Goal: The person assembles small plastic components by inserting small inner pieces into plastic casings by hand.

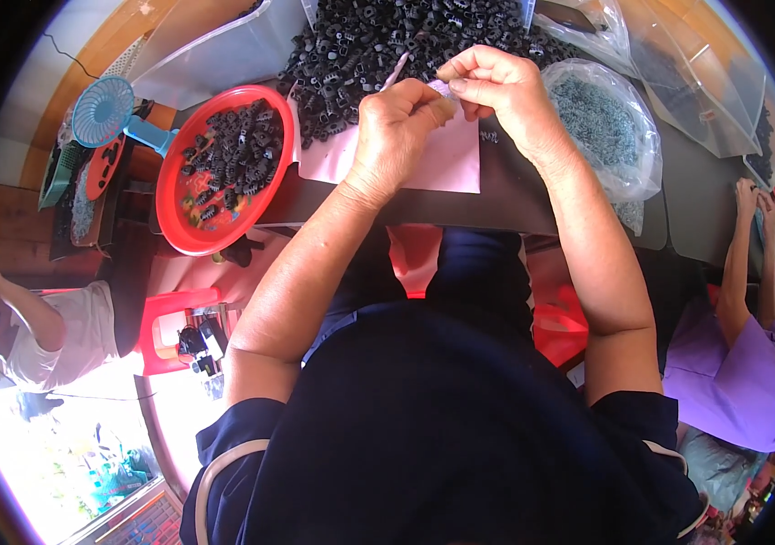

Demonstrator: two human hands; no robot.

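Observation:
My left hand (397,132) and my right hand (506,91) meet above a pink sheet (447,168) at the table's edge. Both are closed in a pinch, fingertips almost touching. A small pale purple bit (442,88) shows between them; what exactly each holds is too small to name. A slim pale stick (396,69) juts up behind my left hand; whether that hand grips it, I cannot tell. Just beyond lies a big heap of small black plastic parts (333,77). Beside my right forearm is a clear plastic bag (598,123) of tiny grey-blue pieces.
A red round tray (167,195) with black parts stands at the left, next to a blue handheld fan (104,113). Clear plastic bins (224,54) stand behind. One person in white (69,331) sits at the left, another in purple (737,372) at the right.

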